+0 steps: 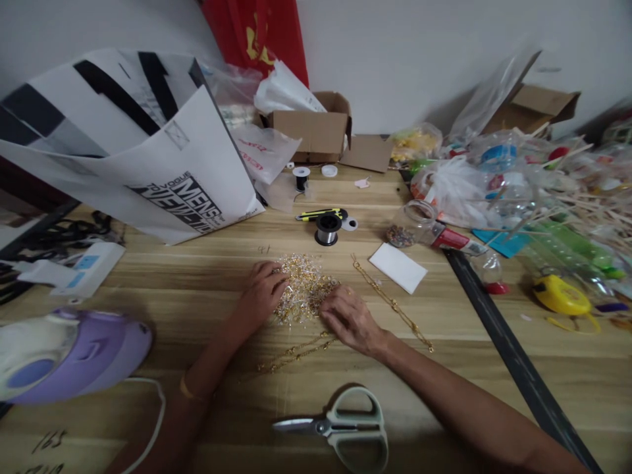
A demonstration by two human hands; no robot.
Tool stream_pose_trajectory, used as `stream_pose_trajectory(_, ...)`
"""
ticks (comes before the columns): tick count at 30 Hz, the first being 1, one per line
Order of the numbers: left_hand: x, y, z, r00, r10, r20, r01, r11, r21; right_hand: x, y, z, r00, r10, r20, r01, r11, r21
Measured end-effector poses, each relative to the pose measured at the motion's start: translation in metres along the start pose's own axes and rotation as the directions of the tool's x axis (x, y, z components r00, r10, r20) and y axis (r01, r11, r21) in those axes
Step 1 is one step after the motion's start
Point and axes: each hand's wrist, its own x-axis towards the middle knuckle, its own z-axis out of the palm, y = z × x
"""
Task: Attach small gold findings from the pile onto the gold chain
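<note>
Left hand [260,288]: yours, knuckles up, fingers curled down and inward toward the right, tips hidden, so whether they pinch shut cannot be told; your left forearm [210,365] runs bare from the lower edge up and rightward, wrist nearly straight. Right hand [348,317]: palm down, fingers loosely spread and pointing left toward the other hand, the two near but apart; your right forearm [464,405] enters bare from the lower right corner.

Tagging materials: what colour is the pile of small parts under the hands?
The pile is gold mixed with silver; head view shows it.
</note>
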Motion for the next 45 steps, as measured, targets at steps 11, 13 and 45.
stream_pose_trajectory(11, 0.0, 0.002, 0.0, 0.999, 0.051, -0.007, -0.052, 0.995, -0.088, 0.001, 0.0, 0.0, 1.0, 0.005, 0.013, -0.005, 1.0, 0.026)
stream_pose_trajectory(13, 0.0, 0.004, -0.001, 0.998, 0.06, 0.006, -0.059, 0.993, -0.106, 0.0, 0.0, 0.0, 1.0, 0.013, 0.016, -0.013, 1.0, 0.024)
stream_pose_trajectory(45, -0.001, -0.007, 0.003, 0.99, -0.014, -0.139, 0.003, 0.997, -0.082, 0.0, 0.0, 0.0, 1.0, 0.015, 0.006, -0.015, 1.0, 0.024)
